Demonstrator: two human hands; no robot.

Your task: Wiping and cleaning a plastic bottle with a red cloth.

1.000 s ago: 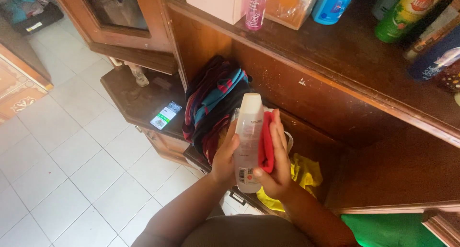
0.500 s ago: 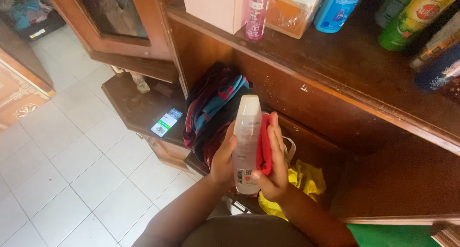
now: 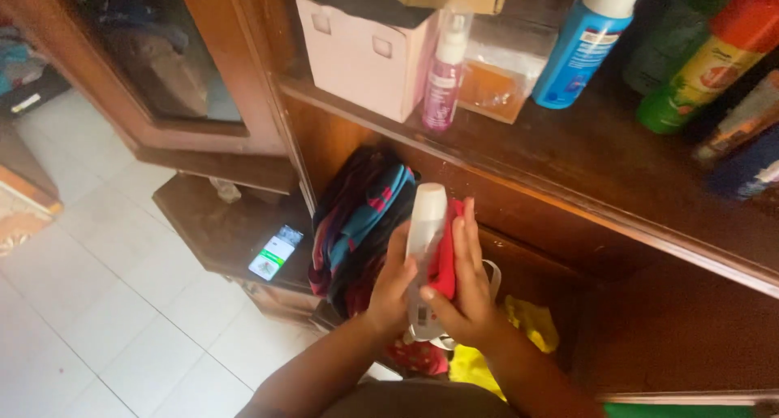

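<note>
From the head view, your bottle [image 3: 423, 247] could slip down onto the clutter below, since your left hand [image 3: 391, 286] only cups its side. Your right hand [image 3: 456, 292] presses a red cloth [image 3: 443, 260] flat against it, fingers nearly straight, below the shelf [image 3: 568, 162].
</note>
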